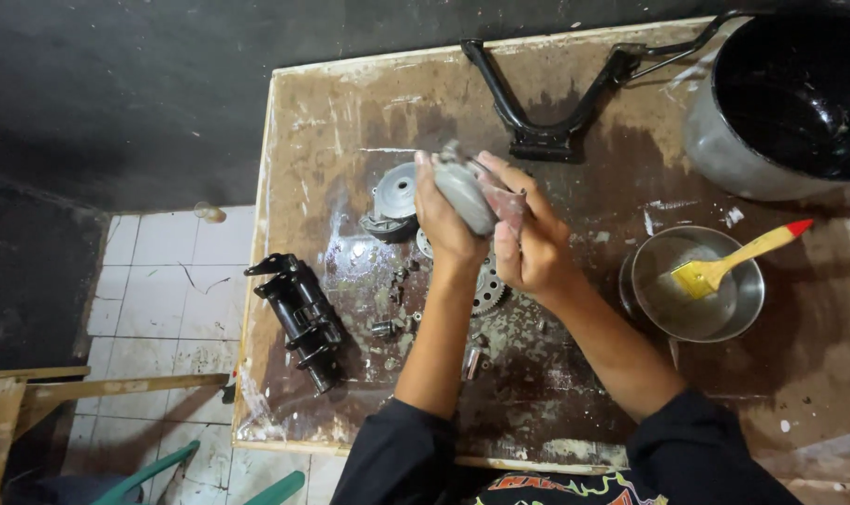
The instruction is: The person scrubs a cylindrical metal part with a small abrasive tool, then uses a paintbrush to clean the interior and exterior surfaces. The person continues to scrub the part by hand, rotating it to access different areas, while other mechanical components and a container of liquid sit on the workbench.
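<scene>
Both my black sleeves (pixel 696 449) cross the worktop's (pixel 799 393) near edge. My left hand (pixel 446 223) grips a grey metal part (pixel 464 192) above the middle; my right hand (pixel 530 245) rubs it with a rag (pixel 509 201). Gears (pixel 486 285) below look grimy, so cleaning seems midway.

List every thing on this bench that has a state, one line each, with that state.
Left hand: closed around the grey metal part.
Right hand: pressing a worn scrap against that part.
Grey metal part: held off the bench.
Steel bowl: upright, holding cloudy liquid.
Paintbrush: bristles down in the bowl.
Large pot: upright, dark inside.
Black bracket: lying flat.
Black assembly: lying at the bench edge.
</scene>
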